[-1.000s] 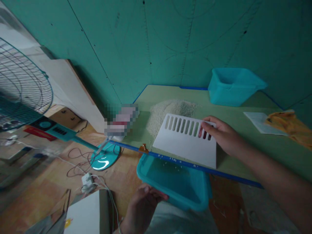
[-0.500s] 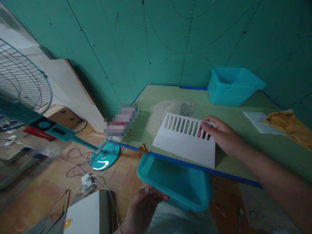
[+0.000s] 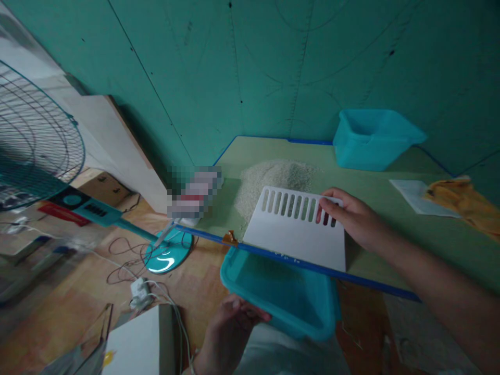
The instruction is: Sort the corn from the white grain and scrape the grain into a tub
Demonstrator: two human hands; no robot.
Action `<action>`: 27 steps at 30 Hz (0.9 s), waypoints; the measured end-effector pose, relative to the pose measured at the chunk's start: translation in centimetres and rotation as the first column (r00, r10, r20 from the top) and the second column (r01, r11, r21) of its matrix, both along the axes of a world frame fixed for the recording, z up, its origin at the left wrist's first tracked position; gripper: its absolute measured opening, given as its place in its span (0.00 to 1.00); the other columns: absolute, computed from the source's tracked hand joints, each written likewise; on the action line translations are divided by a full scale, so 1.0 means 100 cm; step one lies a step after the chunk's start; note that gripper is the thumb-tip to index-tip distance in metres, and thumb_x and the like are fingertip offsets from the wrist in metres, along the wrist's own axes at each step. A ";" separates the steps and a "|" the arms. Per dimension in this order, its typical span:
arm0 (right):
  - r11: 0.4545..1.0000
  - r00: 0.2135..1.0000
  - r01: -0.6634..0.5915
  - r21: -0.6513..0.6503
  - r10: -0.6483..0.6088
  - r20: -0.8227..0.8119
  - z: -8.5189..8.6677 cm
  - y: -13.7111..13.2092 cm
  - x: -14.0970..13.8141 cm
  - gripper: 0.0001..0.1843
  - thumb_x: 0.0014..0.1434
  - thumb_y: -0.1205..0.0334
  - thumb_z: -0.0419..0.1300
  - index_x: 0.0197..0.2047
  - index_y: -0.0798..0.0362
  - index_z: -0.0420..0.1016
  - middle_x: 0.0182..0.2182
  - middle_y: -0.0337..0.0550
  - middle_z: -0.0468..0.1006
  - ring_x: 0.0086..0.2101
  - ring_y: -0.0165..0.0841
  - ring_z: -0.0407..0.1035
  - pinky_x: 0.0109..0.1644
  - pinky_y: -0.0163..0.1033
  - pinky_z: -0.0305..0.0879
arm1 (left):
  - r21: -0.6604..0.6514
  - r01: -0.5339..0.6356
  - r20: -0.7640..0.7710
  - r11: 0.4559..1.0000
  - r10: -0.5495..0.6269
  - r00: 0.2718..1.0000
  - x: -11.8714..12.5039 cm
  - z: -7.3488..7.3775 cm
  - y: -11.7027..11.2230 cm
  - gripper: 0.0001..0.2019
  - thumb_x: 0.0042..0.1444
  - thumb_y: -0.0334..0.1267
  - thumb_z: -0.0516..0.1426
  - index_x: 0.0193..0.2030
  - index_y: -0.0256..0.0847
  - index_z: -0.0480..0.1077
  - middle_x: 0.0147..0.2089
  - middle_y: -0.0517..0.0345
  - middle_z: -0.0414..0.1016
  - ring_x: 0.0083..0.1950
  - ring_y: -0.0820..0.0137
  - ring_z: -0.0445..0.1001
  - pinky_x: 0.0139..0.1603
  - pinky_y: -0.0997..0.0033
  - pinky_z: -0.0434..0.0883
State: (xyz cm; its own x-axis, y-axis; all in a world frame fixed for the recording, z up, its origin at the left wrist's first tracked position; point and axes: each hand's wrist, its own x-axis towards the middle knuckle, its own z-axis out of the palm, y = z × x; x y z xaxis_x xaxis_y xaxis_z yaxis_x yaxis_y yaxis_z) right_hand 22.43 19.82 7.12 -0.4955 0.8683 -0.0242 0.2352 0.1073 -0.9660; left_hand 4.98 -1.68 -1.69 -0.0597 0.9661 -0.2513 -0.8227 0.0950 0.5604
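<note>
Up on the green bench (image 3: 363, 174), the right hand (image 3: 351, 219) is gripping a white scraper (image 3: 292, 234), with its fingers (image 3: 326, 208) curled into the slots. The scraper is lying near the bench's front edge, beside a rice pile (image 3: 273, 190). Below that edge, the left hand (image 3: 230, 333) is holding a blue tub (image 3: 281, 297) by its rim.
</note>
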 end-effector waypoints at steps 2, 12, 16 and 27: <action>1.000 1.000 0.012 0.016 -0.012 0.001 0.000 0.000 0.001 0.19 0.52 0.41 0.55 0.29 0.50 0.62 0.21 0.36 0.71 0.20 0.27 0.62 0.23 0.33 0.57 | -0.008 -0.007 -0.003 1.000 0.007 1.000 0.000 0.000 0.000 0.10 0.52 0.37 0.55 0.27 0.40 0.77 0.29 0.55 0.82 0.34 0.66 0.78 0.41 0.66 0.68; 0.995 0.998 0.064 0.081 -0.065 0.000 0.002 0.000 0.000 0.18 0.51 0.42 0.55 0.29 0.49 0.62 0.21 0.36 0.71 0.21 0.29 0.64 0.24 0.34 0.57 | -0.008 -0.015 -0.008 1.000 0.015 1.000 0.000 0.002 0.001 0.10 0.52 0.38 0.55 0.27 0.40 0.77 0.29 0.56 0.82 0.34 0.65 0.78 0.40 0.65 0.69; 0.986 0.993 0.119 0.116 -0.118 -0.008 0.002 0.001 0.003 0.18 0.51 0.40 0.55 0.29 0.47 0.61 0.22 0.38 0.71 0.22 0.31 0.64 0.24 0.36 0.58 | -0.004 -0.015 -0.003 1.000 0.015 1.000 0.000 0.002 0.001 0.10 0.52 0.37 0.55 0.27 0.39 0.77 0.29 0.55 0.82 0.34 0.65 0.78 0.41 0.65 0.68; 0.988 0.994 0.107 0.110 -0.106 -0.012 0.007 -0.003 0.004 0.16 0.51 0.42 0.56 0.28 0.46 0.62 0.21 0.37 0.70 0.21 0.31 0.62 0.25 0.38 0.58 | 0.003 -0.002 -0.006 1.000 0.002 1.000 0.000 0.003 0.002 0.11 0.52 0.37 0.55 0.27 0.39 0.77 0.29 0.56 0.82 0.34 0.66 0.78 0.41 0.67 0.69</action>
